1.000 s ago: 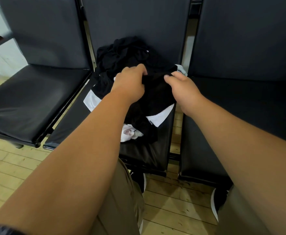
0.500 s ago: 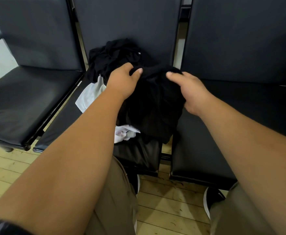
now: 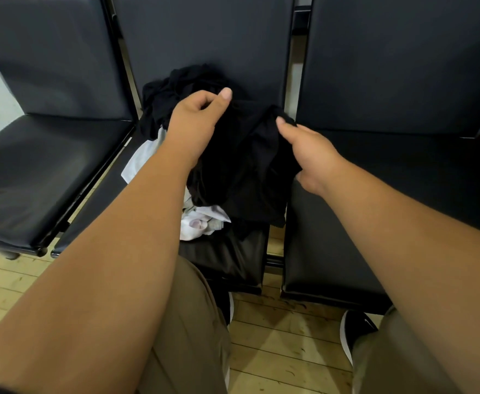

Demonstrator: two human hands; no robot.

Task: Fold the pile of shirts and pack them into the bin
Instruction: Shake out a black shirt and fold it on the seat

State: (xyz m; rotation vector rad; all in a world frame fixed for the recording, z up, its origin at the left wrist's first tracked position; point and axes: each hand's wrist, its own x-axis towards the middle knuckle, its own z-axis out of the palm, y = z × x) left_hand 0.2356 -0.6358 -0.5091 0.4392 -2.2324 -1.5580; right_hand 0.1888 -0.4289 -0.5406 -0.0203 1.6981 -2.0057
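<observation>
Your left hand [image 3: 196, 118] is up over the middle chair [image 3: 233, 260], fingers curled round the top edge of a black shirt [image 3: 247, 166], thumb sticking up and free of the cloth. Your right hand [image 3: 310, 155] is at the shirt's other top corner, forefinger stretched along the fabric. It's blurred and the other fingers are hidden by the cloth, so you can't tell if it's actually got a grip or is only touching.

The black shirt hangs crumpled between your two hands, lifted partly off the pile [image 3: 182, 89] but its lower end drapes down to the seat's front-right part. The rest of the pile sits at the back of the same seat, against the backrest – mostly dark stuff, w/ a white shirt [image 3: 142, 157] poking out on the left side under your forearm and another bunched white piece [image 3: 202, 223] nearer the front edge.

The left chair [image 3: 34, 166] and the right chair [image 3: 403, 180] stand just beside the middle one – same black padding. Wooden floor [image 3: 275, 345] below, your tan trousers [image 3: 187, 322] and a dark shoe [image 3: 355, 328] at the bottom.
</observation>
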